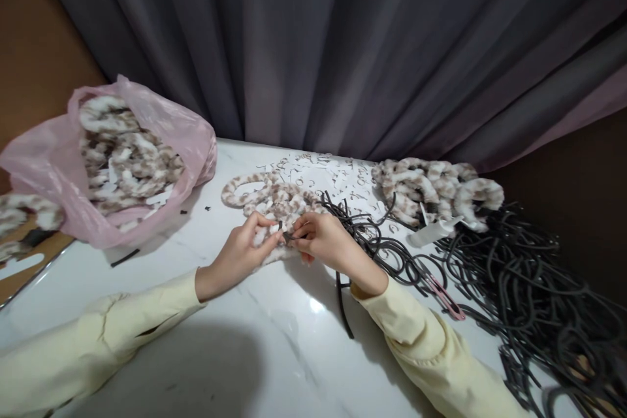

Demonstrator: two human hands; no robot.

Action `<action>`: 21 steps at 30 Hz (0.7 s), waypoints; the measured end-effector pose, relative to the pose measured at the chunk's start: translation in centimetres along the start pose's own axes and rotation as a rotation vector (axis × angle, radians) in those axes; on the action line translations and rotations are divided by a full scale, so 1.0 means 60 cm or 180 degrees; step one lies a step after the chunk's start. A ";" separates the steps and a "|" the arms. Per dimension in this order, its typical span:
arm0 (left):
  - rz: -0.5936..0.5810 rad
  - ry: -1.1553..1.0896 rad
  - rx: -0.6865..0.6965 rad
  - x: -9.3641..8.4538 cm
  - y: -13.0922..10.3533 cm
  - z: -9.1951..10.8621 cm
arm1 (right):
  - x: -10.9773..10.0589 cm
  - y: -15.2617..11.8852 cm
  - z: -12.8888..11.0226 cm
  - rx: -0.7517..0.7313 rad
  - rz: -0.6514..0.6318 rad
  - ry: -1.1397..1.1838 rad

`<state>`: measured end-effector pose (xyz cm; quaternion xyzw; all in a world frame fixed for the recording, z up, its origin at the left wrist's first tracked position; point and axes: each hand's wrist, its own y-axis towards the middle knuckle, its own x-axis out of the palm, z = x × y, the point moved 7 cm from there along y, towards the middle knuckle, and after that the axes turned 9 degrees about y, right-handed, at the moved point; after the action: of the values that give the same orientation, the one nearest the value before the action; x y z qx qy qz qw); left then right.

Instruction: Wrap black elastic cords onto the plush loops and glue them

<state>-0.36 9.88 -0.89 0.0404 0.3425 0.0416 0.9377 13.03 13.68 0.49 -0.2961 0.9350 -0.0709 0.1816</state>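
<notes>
At the middle of the table, my left hand point(243, 249) pinches one end of a furry white-and-brown piece, where a short dark bit shows at the fingertips. Close on its right, my right hand point(327, 240) has its fingers closed on a small black piece. The two hands' fingertips nearly meet. Just behind them lies a pile of furry loops point(287, 198), partly hidden by the fingers. Black cords point(392, 255) lie beside and behind my right wrist.
A pink plastic bag point(196, 144) with furry loops stands at the left. More furry loops point(414, 186), a white bottle point(434, 232), pink-handled scissors point(447, 299) and a large heap of black cords point(533, 281) lie right. Paper scraps point(343, 176) litter the back, before a dark curtain point(294, 46).
</notes>
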 end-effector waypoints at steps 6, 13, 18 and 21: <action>0.0149 0.0569 0.1489 0.005 -0.021 0.035 | 0.001 -0.012 -0.019 -0.0074 -0.0221 -0.0595; 0.0041 0.0879 0.1664 0.009 -0.019 0.022 | 0.011 -0.015 -0.019 -0.0144 -0.0691 -0.0907; -0.0242 0.1203 0.2146 0.022 -0.028 0.042 | 0.007 -0.033 -0.044 -0.0660 -0.0648 -0.1648; -0.0345 0.1374 0.2425 0.031 -0.038 0.053 | 0.010 -0.052 -0.060 -0.0806 -0.0719 -0.2132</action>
<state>3.25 7.66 0.10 0.3556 0.5231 -0.1294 0.7637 12.87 10.87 4.42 -0.4243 0.7866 0.1265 0.4303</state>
